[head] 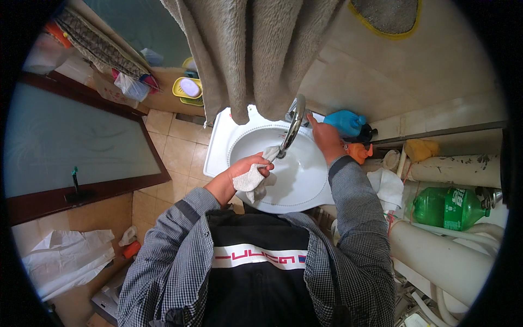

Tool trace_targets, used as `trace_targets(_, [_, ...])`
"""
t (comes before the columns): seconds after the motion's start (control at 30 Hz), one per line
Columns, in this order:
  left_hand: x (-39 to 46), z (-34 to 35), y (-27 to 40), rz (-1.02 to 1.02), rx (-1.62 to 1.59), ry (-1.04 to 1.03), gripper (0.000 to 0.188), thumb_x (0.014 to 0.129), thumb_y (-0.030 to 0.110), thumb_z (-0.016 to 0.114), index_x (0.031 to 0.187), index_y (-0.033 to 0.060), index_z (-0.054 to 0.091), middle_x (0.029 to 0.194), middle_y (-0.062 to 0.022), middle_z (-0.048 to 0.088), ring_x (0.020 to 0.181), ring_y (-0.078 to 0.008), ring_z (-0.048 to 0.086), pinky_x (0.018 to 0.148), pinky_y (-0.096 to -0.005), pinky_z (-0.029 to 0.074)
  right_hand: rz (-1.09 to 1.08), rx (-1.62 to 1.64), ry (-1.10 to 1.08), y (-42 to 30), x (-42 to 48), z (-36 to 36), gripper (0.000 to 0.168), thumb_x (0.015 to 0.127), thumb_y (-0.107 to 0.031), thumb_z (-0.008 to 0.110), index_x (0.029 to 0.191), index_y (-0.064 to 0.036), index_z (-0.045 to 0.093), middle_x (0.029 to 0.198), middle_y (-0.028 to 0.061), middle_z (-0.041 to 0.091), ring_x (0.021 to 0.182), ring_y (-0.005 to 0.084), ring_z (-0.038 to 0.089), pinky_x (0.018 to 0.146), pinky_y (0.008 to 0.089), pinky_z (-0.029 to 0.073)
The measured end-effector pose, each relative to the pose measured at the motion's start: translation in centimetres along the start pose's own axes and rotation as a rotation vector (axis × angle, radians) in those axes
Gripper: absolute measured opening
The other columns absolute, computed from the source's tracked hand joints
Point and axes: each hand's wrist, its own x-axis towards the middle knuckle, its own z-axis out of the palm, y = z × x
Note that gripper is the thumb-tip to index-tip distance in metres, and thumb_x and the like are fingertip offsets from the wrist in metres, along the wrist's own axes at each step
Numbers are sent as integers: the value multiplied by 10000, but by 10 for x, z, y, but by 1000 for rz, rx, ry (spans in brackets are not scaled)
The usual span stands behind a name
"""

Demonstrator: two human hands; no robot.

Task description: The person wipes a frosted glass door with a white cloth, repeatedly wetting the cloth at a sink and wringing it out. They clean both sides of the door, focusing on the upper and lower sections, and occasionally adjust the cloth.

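Observation:
My left hand (245, 168) grips a white cloth (250, 179) over the left side of a white washbasin (304, 175). One end of the cloth lies at the spout tip of a curved chrome faucet (295, 124). My right hand (326, 135) is at the basin's back right, its index finger stretched toward the faucet's base. Whether that finger touches the faucet handle cannot be told. Just right of this hand lies a blue bottle (343, 122), with an orange pump bottle (358, 153) below it.
A brown towel (261, 53) hangs above the basin's back. Purple soap (189, 87) lies in a yellow dish at left. Pipes (441, 253), a white cloth (386, 188) and a green plastic bottle (449, 208) stand at right. A framed glass door (81, 139) is at left.

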Motion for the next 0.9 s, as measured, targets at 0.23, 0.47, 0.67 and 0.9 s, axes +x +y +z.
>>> trace_targets(0.23, [5,-3,0,-28,-42,-15,257,861,7,530,1057,57,372,847,-140,522,620,-139,519,503,-200,459,39,-74,-88,-3,4,-1,599,815,-33,486,1386,-200,413,635,118,613,542,300,601,461,439,455])
trace_targets(0.47, [12,-1,0,-24,6,-4,236,853,-2,537,1052,68,430,818,-132,550,602,-130,524,513,-200,468,57,-71,-117,-5,8,-4,562,870,-60,450,1400,-235,382,654,133,620,560,317,604,480,447,461])
trace_targets(0.67, [12,-1,0,-4,38,24,227,857,20,538,1059,76,451,805,-107,560,597,-125,532,521,-202,477,65,-50,-142,-8,10,-14,386,942,-163,406,1325,-163,447,713,142,648,633,324,636,511,456,476])
trace_targets(0.9, [13,-2,-4,18,87,4,247,826,38,557,1066,68,506,763,-72,556,623,-130,556,549,-250,489,61,-39,-137,-4,9,-9,546,863,-41,430,1378,-223,412,691,160,630,613,342,615,522,466,464])
